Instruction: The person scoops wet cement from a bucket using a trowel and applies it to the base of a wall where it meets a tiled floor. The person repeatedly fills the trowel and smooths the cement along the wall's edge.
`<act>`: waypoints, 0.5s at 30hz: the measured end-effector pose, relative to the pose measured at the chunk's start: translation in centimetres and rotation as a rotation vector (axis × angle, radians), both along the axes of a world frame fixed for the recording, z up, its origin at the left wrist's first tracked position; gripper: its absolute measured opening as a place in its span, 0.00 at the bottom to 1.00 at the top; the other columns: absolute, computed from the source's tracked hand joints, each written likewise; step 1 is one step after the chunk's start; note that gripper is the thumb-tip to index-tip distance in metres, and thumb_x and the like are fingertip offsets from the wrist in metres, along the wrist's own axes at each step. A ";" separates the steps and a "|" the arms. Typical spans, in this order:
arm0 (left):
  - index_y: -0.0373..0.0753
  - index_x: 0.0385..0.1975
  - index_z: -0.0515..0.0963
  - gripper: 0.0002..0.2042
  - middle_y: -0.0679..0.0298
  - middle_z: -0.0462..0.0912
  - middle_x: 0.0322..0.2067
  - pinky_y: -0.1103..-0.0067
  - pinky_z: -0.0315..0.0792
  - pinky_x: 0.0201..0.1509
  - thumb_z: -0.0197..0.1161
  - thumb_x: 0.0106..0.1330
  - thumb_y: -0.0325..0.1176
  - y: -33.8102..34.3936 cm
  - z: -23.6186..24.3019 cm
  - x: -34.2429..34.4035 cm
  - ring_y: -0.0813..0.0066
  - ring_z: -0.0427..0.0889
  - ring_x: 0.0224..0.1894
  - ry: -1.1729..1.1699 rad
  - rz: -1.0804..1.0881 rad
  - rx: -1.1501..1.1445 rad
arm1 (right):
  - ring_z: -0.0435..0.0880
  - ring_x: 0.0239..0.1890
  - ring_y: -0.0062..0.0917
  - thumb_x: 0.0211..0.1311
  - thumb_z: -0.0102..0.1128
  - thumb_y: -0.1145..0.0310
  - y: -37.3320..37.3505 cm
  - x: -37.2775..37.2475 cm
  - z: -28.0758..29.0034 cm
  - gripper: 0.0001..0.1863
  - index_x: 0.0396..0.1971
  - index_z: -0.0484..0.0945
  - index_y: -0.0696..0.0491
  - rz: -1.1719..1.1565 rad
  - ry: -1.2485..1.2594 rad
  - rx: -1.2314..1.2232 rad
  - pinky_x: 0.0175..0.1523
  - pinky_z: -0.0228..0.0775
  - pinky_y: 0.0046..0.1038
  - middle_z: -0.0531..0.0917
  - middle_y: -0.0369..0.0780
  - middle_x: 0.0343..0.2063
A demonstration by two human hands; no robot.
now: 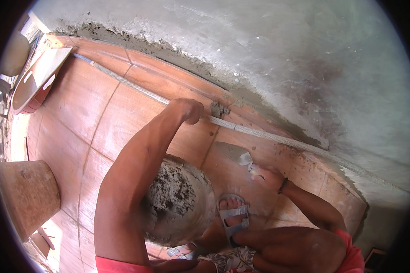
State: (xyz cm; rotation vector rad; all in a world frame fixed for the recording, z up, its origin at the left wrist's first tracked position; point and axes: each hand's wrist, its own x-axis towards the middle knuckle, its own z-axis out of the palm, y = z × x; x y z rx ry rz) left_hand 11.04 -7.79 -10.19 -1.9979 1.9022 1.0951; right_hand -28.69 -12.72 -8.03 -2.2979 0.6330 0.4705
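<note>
so the left hand is just up from the middle of the view, around 11 o'clock, fingers curled into a closed fist on a white braided hose. the hose comes out on both sides of it, though the undersides of the fingers are hidden. that hose runs in a long line from about 10 o'clock, where the end goes blue, right across to about 4 o'clock by the wall. the right hand sits around 4 o'clock of centre, wrapped pretty snugly round the grip end of a trowel, with the grey blade pointing off toward 10 o'clock, low over the floor or on it, can't tell which. dark band on that wrist too. a lump of mortar is just beside the fist at 3 o'clock, right near the hose. down at 7 o'clock there's a round tub with rough grey mix in it, partly behind the left forearm, and a sandalled foot right beside it. floor's reddish tile, grey wall over at 1 o'clock, brown bucket at 8 o'clock, and a tilted basin out at 10.
</note>
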 end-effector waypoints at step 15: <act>0.37 0.38 0.83 0.13 0.54 0.84 0.39 0.66 0.75 0.43 0.55 0.55 0.23 6.3 7.9 0.9 0.53 0.82 0.44 0.077 0.087 0.097 | 0.81 0.45 0.50 0.65 0.54 0.56 -3.8 8.0 -4.3 0.23 0.56 0.72 0.52 -0.094 -0.034 -0.127 0.51 0.72 0.46 0.82 0.52 0.43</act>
